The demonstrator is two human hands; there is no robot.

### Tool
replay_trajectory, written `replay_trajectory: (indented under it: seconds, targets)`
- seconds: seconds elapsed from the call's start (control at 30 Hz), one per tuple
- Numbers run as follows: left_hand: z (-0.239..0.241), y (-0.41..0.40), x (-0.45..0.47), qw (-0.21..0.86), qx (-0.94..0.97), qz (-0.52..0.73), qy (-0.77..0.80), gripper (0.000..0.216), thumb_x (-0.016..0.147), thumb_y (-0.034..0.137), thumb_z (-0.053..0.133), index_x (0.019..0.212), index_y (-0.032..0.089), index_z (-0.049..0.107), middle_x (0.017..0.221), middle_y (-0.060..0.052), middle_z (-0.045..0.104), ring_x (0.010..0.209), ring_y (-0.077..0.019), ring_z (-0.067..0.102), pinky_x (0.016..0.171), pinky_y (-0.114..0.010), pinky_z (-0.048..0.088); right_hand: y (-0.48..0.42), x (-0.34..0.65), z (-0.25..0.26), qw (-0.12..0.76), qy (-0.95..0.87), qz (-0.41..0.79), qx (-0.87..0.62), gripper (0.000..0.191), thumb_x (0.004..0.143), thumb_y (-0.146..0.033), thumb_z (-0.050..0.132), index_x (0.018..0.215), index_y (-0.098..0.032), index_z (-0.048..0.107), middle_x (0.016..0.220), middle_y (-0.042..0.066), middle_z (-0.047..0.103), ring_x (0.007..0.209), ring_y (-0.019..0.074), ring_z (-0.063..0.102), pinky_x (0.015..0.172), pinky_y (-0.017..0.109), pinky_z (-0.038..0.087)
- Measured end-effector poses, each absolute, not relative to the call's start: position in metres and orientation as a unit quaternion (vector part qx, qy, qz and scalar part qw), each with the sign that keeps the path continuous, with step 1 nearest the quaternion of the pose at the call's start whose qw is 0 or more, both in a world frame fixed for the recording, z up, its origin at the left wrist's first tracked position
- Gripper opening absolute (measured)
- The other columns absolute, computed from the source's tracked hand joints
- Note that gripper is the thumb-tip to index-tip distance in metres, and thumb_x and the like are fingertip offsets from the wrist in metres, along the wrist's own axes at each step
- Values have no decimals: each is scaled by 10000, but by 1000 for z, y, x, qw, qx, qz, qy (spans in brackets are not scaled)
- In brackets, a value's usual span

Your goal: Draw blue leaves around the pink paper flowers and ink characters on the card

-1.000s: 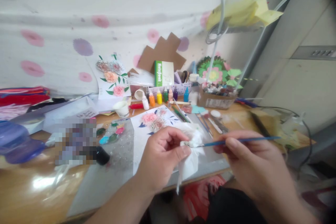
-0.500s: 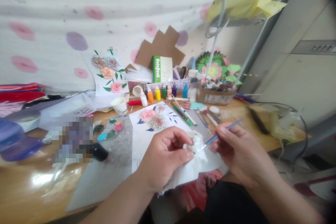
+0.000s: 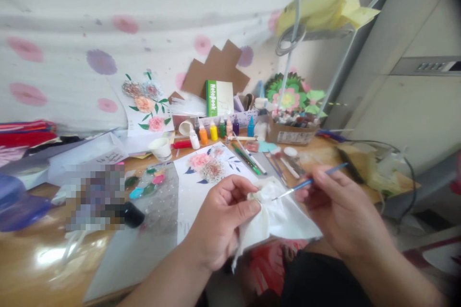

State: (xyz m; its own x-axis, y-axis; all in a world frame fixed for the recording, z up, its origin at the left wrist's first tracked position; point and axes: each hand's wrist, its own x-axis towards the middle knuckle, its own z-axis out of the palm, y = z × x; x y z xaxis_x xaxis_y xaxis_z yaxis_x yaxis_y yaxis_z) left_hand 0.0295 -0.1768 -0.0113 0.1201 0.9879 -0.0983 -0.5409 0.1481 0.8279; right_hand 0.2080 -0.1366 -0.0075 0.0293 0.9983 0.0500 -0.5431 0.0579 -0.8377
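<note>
My left hand (image 3: pixel 230 213) pinches a crumpled white tissue (image 3: pixel 257 230), which hangs down over the table's front edge. In my right hand (image 3: pixel 338 201) is a thin blue paintbrush (image 3: pixel 304 184), held like a pen with its handle pointing up to the right. The brush tip lies at the tissue, close to my left fingertips; whether it touches, I cannot tell. Behind my left hand a sheet of paper (image 3: pixel 190 201) lies flat, painted with pink and speckled flowers and dark blue leaves.
Left of the sheet are paint blobs (image 3: pixel 136 193) on a grey mat (image 3: pixel 158 220) and a black cap (image 3: pixel 134 214). Paint bottles (image 3: pixel 213 131) and a paper cup (image 3: pixel 160 148) stand behind. Pens (image 3: pixel 247 159) and a brush-filled box (image 3: pixel 291 134) are to the right.
The brush has been drawn slightly right and up, its handle now flatter. The tissue is turned and spread differently in my left fingers. The whole view has shifted a little.
</note>
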Motion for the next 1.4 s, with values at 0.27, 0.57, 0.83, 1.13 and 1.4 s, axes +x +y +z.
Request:
replay_trajectory:
  seconds: [0.27,0.57,0.83,1.13,1.4]
  targets:
    - [-15,-174,39,646,368,552,376,237,627,209,797,757,172,602,666,9,587,597,-86,549,566,-178,404,-157,225,-9,677,-562,294,-373,37,759,-254,707,744,-247,674,639,-13,696,546,133,653,485,204,533]
    - [-21,-170,53,561,393,582,439,195,658,199,772,707,167,585,625,30,604,559,-64,526,539,-151,412,-181,239,8,508,-804,-94,-294,110,804,-132,626,884,-202,655,742,17,712,651,157,677,621,244,577]
    - [-18,-164,59,561,298,624,456,239,585,199,793,708,161,591,580,38,591,519,-65,516,502,-145,413,-187,228,23,391,-868,-216,-217,162,845,-73,593,786,-199,677,814,21,748,780,154,704,763,230,569]
    - [-8,-167,57,626,214,624,415,345,478,189,852,672,161,568,517,33,581,451,-83,528,433,-152,432,-175,238,-2,514,-808,-160,-241,159,816,-58,594,958,-120,633,837,83,675,804,190,641,699,324,556]
    - [-6,-166,54,632,226,623,402,354,485,185,860,693,174,574,547,26,592,475,-99,540,456,-184,466,-182,241,-5,493,-838,-55,-229,198,819,-38,557,976,-118,646,957,81,662,896,158,635,839,264,532]
